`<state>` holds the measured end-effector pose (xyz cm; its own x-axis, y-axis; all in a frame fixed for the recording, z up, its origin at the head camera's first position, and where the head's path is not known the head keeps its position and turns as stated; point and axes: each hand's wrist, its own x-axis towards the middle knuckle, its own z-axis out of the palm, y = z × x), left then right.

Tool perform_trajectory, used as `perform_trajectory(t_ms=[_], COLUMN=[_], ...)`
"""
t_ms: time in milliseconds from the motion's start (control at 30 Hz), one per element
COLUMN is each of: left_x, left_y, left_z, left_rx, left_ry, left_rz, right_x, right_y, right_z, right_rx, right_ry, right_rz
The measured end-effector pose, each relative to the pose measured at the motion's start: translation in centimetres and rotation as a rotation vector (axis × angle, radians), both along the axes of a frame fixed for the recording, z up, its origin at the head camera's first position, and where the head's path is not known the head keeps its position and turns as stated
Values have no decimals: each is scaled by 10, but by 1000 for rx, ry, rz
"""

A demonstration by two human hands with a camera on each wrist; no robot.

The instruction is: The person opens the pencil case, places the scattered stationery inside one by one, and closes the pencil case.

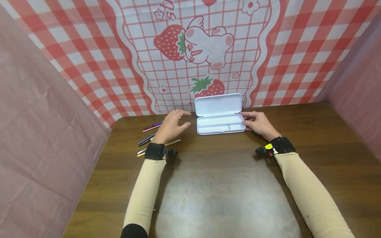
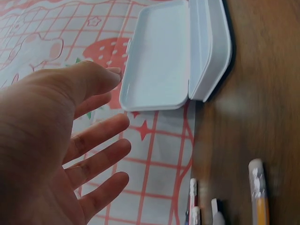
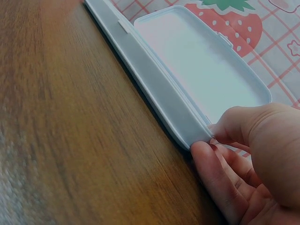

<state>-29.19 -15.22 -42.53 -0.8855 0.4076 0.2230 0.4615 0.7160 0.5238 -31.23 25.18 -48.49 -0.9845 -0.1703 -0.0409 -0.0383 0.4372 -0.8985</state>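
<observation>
A white pencil case stands at the table's back edge with its lid raised against the cloth. Its base is divided into compartments, and no pens show inside. At the case's right end my right hand pinches the corner, thumb on top of the rim and fingers at the outer side, as the right wrist view shows. My left hand is held in the air left of the case, its fingers spread and apart from the lid. Pens and pencils lie under and beside the left hand, which partly covers them.
The wooden table spreads out in front of both forearms. Behind it hangs a red checked cloth with strawberry prints. Pink cloth hangs at the left side, and more at the right. Both wrists wear black straps with small cameras.
</observation>
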Motion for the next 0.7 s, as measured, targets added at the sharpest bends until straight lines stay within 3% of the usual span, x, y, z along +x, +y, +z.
perform_trajectory(t_ms=[333,700], left_x=[-3,-9], left_y=[-21,-63], left_z=[2,4], left_rx=[3,-53], left_ry=[-6,-136], left_rz=[32,83], right_x=[0,0], right_y=[1,1], right_z=[0,0], right_rx=[19,8], right_ry=[-8,1], right_rz=[6,5])
